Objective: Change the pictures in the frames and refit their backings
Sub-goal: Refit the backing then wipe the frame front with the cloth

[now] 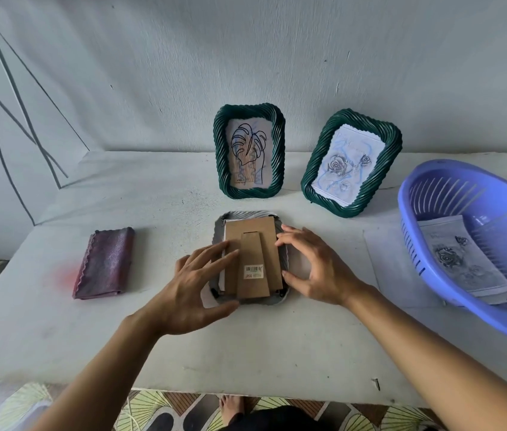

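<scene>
One barcode sticker [254, 271], print unreadable, marks the cardboard backing [247, 244].

Matt brown cardboard backing [253, 244] showing a paper barcode sticker [254, 271], glossy green ribbed frames [249, 150] gleaming, smooth lilac plastic basket [432, 194], shimmering purple cloth [105, 263], matt white table [246, 353].

Face-down frame [221, 234] centre, two frames behind (upright), basket [426, 259] right, cloth [104, 264] left

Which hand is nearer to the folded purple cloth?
Left. The left hand rests on the face-down frame's left side, just right of the purple cloth; the right hand is beyond the frame.
</scene>
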A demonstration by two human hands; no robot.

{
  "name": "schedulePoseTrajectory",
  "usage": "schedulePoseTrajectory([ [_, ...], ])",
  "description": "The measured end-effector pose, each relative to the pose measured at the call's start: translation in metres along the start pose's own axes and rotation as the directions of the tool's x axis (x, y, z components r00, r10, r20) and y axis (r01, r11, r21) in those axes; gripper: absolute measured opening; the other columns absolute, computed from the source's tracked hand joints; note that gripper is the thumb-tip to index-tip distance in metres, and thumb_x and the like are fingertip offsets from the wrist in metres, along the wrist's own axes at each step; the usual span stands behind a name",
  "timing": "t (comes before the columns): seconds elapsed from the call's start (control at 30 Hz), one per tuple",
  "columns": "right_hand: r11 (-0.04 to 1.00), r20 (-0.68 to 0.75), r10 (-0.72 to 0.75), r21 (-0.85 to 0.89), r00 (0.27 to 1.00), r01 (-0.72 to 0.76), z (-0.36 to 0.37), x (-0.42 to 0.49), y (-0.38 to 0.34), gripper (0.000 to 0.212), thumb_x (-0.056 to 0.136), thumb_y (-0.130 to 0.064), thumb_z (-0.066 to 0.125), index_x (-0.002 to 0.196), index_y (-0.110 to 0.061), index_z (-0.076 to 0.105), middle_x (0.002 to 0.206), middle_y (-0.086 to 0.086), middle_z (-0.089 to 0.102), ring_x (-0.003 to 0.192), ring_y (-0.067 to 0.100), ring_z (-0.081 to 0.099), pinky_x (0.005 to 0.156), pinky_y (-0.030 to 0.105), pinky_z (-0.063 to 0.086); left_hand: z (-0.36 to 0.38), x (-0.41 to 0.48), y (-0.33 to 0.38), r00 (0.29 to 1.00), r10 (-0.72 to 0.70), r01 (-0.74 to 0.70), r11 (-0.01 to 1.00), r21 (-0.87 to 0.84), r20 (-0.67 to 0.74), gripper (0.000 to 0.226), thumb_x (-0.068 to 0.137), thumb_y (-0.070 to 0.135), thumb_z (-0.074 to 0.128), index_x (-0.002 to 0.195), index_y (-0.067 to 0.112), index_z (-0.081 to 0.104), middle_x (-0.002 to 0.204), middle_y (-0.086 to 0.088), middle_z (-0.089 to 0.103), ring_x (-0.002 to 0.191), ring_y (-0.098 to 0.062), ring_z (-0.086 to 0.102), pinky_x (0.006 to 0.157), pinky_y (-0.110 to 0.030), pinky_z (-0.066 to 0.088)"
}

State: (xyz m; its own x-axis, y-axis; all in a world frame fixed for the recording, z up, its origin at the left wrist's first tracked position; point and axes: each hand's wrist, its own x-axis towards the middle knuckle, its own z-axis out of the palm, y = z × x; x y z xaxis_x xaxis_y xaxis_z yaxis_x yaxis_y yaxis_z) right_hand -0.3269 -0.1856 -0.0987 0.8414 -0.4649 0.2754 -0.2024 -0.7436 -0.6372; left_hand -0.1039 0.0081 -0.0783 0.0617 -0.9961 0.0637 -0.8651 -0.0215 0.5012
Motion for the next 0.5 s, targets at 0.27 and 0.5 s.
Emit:
schedulePoseTrajectory([
  [0.27,1.0,-0.006,0.003,0.002,1.0,-0.003,0.0,0.0,0.0,0.046,0.076,-0.023,0.075,0.119,-0.02,0.059,0.134,-0.006,0.057,0.142,0.002,0.034,0.116,0.043,0.031,0.009,-0.012,-0.001,0.99,-0.061,0.075,0.991,0.114,-0.124,0.079,0.085,0.073,0.056,0.152,0.037,0.035,0.158,0.013,0.031,0.152,-0.011,0.01,0.113,-0.046,0.021],
  [0.5,1.0,-0.008,-0.015,0.013,1.0,0.015,0.002,0.001,0.003,0.047,0.075,-0.026,0.076,0.119,-0.021,0.061,0.133,-0.008,0.059,0.142,0.006,0.037,0.115,0.045,0.033,0.015,-0.012,-0.001,0.985,-0.093,0.108,0.989,0.103,-0.143,0.069,0.089,0.067,0.049,0.149,0.033,0.042,0.155,0.021,0.035,0.144,-0.004,0.027,0.106,-0.045,0.026],
])
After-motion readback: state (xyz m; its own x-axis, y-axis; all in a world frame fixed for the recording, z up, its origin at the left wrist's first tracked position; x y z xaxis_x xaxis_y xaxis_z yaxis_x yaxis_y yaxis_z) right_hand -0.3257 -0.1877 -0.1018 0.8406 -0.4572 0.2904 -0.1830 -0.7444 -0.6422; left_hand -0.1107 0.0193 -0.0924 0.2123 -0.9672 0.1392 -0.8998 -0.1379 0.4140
